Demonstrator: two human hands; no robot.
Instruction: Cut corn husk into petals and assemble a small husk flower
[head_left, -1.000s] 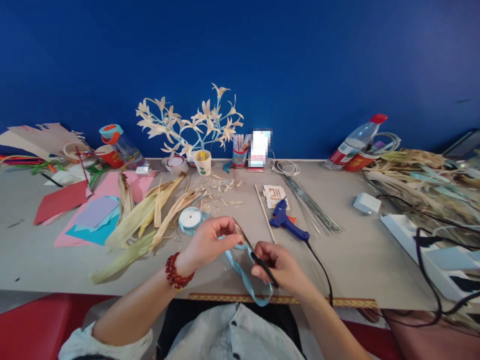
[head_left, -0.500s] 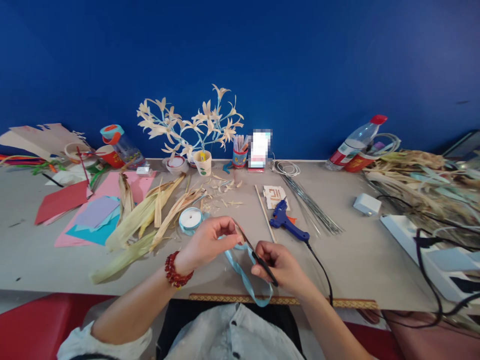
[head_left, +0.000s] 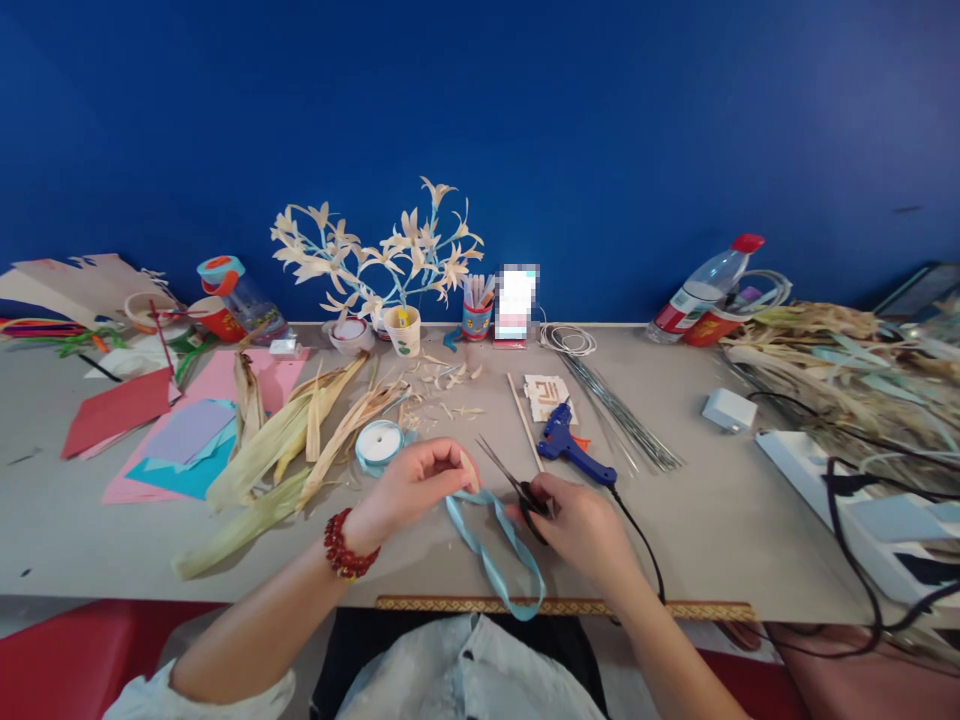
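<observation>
My left hand [head_left: 431, 485] is closed, thumb and fingers pinched at the tips. A light blue ribbon [head_left: 491, 565] hangs from beneath those fingertips in a twisted loop toward the table's front edge. A small pale piece [head_left: 469, 468] shows at the same fingertips, too small to name. In my right hand [head_left: 581, 520] is a pair of black-handled scissors [head_left: 504, 462], blades slightly apart and pointing up and left, just right of my left fingertips. A white spool of blue ribbon [head_left: 379, 446] lies left of my left hand.
Dried corn husks [head_left: 277, 450] and coloured paper [head_left: 180, 450] lie on the left. A blue glue gun [head_left: 574, 445], its cord running forward, and metal wires [head_left: 626, 415] lie right of centre. Husk flowers stand in a paper cup [head_left: 405, 332]. A power strip [head_left: 814, 500] is at right.
The scissors have shifted from beside my left fingertips to the right, and their blades have parted slightly. My right hand has turned more palm-down. The ribbon still hangs at my left hand.
</observation>
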